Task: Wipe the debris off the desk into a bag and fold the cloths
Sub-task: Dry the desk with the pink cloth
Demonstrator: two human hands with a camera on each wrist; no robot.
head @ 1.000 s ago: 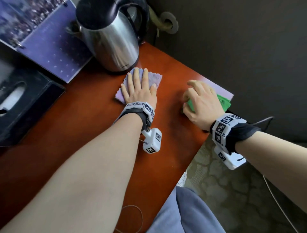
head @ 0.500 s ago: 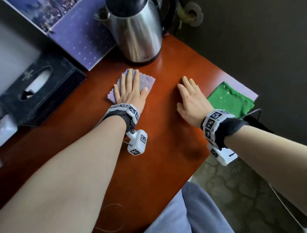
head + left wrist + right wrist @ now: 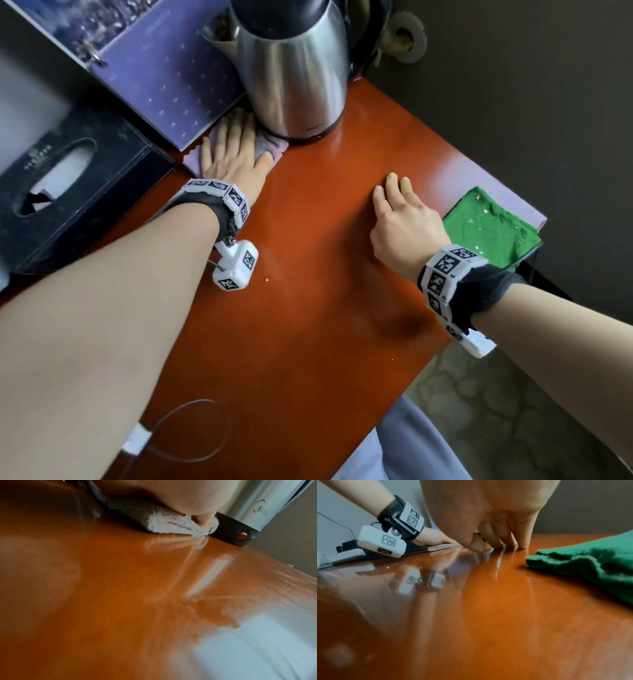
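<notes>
My left hand lies flat on a lilac cloth and presses it against the base of a steel kettle. In the left wrist view the cloth is bunched under my thumb beside the kettle. With bent fingers, my right hand rests its fingertips on the red-brown desk and holds nothing. Just right of it a green cloth, dotted with white crumbs, lies on a pale lilac sheet at the desk's right edge. A white crumb lies near my left wrist.
A black tissue box stands at the left, with a purple calendar leaning behind it. A thin cable loop lies at the front edge. The floor drops away on the right. Another speck sits near the front right.
My left hand has pushed the lilac cloth away from me, up to the kettle's base. My right hand has let go of the green cloth and now rests on the bare desk.
</notes>
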